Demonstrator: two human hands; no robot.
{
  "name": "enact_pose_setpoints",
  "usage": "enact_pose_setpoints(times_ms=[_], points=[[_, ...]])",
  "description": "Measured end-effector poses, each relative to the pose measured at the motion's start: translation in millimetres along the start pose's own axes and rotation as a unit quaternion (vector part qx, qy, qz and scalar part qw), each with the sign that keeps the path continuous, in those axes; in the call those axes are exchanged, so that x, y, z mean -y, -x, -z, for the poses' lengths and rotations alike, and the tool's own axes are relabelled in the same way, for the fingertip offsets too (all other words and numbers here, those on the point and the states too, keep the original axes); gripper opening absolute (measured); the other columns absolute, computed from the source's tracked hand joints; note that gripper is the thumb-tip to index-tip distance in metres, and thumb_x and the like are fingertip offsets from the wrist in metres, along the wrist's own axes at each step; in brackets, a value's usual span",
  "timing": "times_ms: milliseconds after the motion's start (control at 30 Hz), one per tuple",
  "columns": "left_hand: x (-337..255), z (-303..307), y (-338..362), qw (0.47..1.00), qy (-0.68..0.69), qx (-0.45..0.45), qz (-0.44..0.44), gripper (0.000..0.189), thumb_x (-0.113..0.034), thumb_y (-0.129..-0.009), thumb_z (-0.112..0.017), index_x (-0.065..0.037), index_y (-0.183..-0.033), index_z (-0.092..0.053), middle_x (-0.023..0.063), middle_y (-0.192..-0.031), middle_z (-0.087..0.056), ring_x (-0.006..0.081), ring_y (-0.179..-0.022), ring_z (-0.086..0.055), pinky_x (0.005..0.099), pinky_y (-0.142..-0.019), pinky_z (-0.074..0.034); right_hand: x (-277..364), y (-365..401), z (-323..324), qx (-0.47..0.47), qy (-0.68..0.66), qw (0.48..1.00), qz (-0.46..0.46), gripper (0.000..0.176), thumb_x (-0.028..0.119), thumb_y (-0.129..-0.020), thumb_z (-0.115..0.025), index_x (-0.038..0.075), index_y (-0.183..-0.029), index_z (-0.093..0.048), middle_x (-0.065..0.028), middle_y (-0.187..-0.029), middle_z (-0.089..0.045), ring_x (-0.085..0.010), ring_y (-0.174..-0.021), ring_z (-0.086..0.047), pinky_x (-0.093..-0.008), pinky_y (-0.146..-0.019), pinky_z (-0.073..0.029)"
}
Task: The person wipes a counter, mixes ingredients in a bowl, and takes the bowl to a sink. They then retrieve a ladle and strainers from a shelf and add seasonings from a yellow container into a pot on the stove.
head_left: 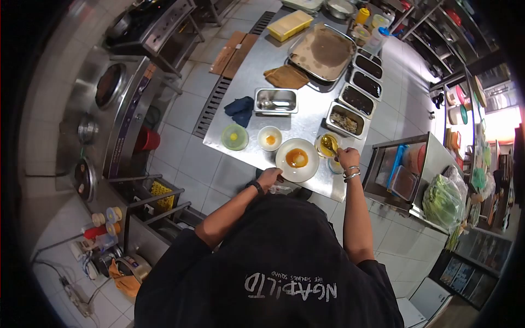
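At the near edge of the steel table, my left hand (269,179) grips the rim of a white plate (285,173) that holds brown sauce with a paler round spot in it. My right hand (348,158) is closed on the handle of a golden spoon (329,144), whose bowl is in a container of yellowish contents (322,152) just right of the plate. Left of the plate sit a small white bowl (264,134) with something orange in it and a green round container (235,137). Part of another small container shows beneath my right hand.
Steel pans of dark contents (367,83) line the right side of the steel table (219,141). Farther back are an empty-looking steel pan (276,101), cloths (239,110), a paper-lined tray (322,52) and a yellow tub (290,25). Bagged greens (443,201) stand at right, stoves (117,104) at left.
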State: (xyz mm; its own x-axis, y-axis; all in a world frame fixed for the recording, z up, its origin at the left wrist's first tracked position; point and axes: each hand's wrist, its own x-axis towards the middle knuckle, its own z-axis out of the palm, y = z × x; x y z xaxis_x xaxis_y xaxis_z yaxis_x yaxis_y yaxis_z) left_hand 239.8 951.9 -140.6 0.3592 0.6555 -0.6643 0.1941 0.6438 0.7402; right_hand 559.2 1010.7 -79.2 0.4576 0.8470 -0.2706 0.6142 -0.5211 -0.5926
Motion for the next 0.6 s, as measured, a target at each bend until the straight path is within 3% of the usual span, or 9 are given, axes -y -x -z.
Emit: enact_pose_setpoints(times_ms=[167, 233, 267, 300, 367, 433, 500, 567, 600], points=[[-4, 14, -1, 0.999, 0.038, 0.002, -0.015, 0.054, -0.053, -0.095, -0.048, -0.002, -0.105, -0.060, 0.0073, -0.083, -0.063, 0.0149, -0.063, -0.058, 0.0311, -0.052, -0.049, 2, -5, -10, -0.006, 0.035, 0.999, -0.003, 0.030, 0.029, -0.073, -0.066, 0.000, -0.063, -0.067, -0.0141, -0.060, -0.067, -0.0288, -0.059, -0.067, -0.0379, -0.064, -0.054], [-17, 33, 12, 0.992, 0.089, -0.004, 0.094, 0.059, -0.060, -0.093, -0.049, -0.002, -0.098, -0.059, 0.0049, -0.081, -0.061, 0.0131, -0.065, -0.058, 0.0293, -0.054, -0.048, -9, -11, -16, -0.023, 0.081, 0.996, 0.020, 0.030, 0.028, -0.072, -0.065, -0.001, -0.066, -0.069, -0.0158, -0.060, -0.066, -0.0330, -0.060, -0.066, -0.0402, -0.065, -0.054], [-20, 43, 18, 0.994, 0.088, 0.013, 0.059, 0.060, -0.063, -0.091, -0.049, -0.003, -0.094, -0.058, 0.0034, -0.079, -0.057, 0.0116, -0.068, -0.057, 0.0279, -0.053, -0.047, -17, -16, -17, 0.013, 0.098, 0.995, 0.006, 0.031, 0.029, -0.074, -0.068, -0.002, -0.079, -0.071, -0.0199, -0.072, -0.068, -0.0363, -0.070, -0.066, -0.0416, -0.070, -0.053], [-21, 49, 23, 0.994, 0.090, 0.014, 0.060, 0.060, -0.063, -0.091, -0.049, -0.003, -0.094, -0.058, 0.0034, -0.079, -0.057, 0.0116, -0.068, -0.057, 0.0279, -0.053, -0.047, -14, -8, -16, 0.014, 0.100, 0.995, 0.006, 0.031, 0.029, -0.074, -0.068, -0.002, -0.079, -0.071, -0.0199, -0.072, -0.068, -0.0363, -0.070, -0.066, -0.0416, -0.070, -0.053], [-32, 58, 36, 0.987, 0.156, -0.019, 0.025, 0.060, -0.064, -0.091, -0.048, -0.004, -0.097, -0.057, 0.0027, -0.077, -0.057, 0.0120, -0.069, -0.057, 0.0282, -0.055, -0.047, 20, 17, -2, -0.145, 0.151, 0.969, 0.130, 0.032, 0.027, -0.075, -0.074, 0.000, -0.092, -0.070, -0.0219, -0.091, -0.068, -0.0369, -0.082, -0.066, -0.0416, -0.075, -0.052], [-61, 56, 59, 0.973, 0.218, -0.027, 0.066, 0.056, -0.060, -0.094, -0.046, -0.006, -0.100, -0.057, 0.0040, -0.079, -0.058, 0.0141, -0.071, -0.059, 0.0290, -0.058, -0.048, 89, 57, 22, 0.001, 0.029, 0.973, 0.228, 0.041, 0.023, -0.074, -0.079, 0.002, -0.107, -0.066, -0.0203, -0.106, -0.066, -0.0361, -0.094, -0.064, -0.0415, -0.079, -0.052], [-77, 48, 65, 0.914, 0.402, 0.000, 0.048, 0.049, -0.055, -0.097, -0.044, -0.009, -0.108, -0.056, 0.0052, -0.086, -0.061, 0.0167, -0.074, -0.061, 0.0313, -0.060, -0.049, 121, 100, 12, 0.151, -0.084, 0.928, 0.331, 0.051, 0.025, -0.073, -0.082, 0.003, -0.114, -0.063, -0.0122, -0.108, -0.067, -0.0307, -0.099, -0.063, -0.0413, -0.081, -0.052], [-101, 39, 69, 0.891, 0.446, 0.058, 0.057, 0.046, -0.053, -0.097, -0.044, -0.010, -0.111, -0.054, 0.0056, -0.091, -0.062, 0.0181, -0.077, -0.062, 0.0329, -0.062, -0.050, 168, 140, 7, 0.158, -0.077, 0.856, 0.485, 0.053, 0.016, -0.074, -0.081, 0.006, -0.121, -0.059, -0.0093, -0.115, -0.065, -0.0300, -0.106, -0.062, -0.0389, -0.084, -0.052], [-108, 38, 69, 0.861, 0.491, 0.113, 0.064, 0.044, -0.051, -0.098, -0.044, -0.010, -0.115, -0.052, 0.0060, -0.095, -0.063, 0.0195, -0.080, -0.063, 0.0345, -0.063, -0.051, 172, 146, -4, 0.155, -0.076, 0.859, 0.482, 0.053, 0.016, -0.074, -0.081, 0.006, -0.121, -0.059, -0.0093, -0.115, -0.065, -0.0300, -0.106, -0.062, -0.0389, -0.084, -0.052]])
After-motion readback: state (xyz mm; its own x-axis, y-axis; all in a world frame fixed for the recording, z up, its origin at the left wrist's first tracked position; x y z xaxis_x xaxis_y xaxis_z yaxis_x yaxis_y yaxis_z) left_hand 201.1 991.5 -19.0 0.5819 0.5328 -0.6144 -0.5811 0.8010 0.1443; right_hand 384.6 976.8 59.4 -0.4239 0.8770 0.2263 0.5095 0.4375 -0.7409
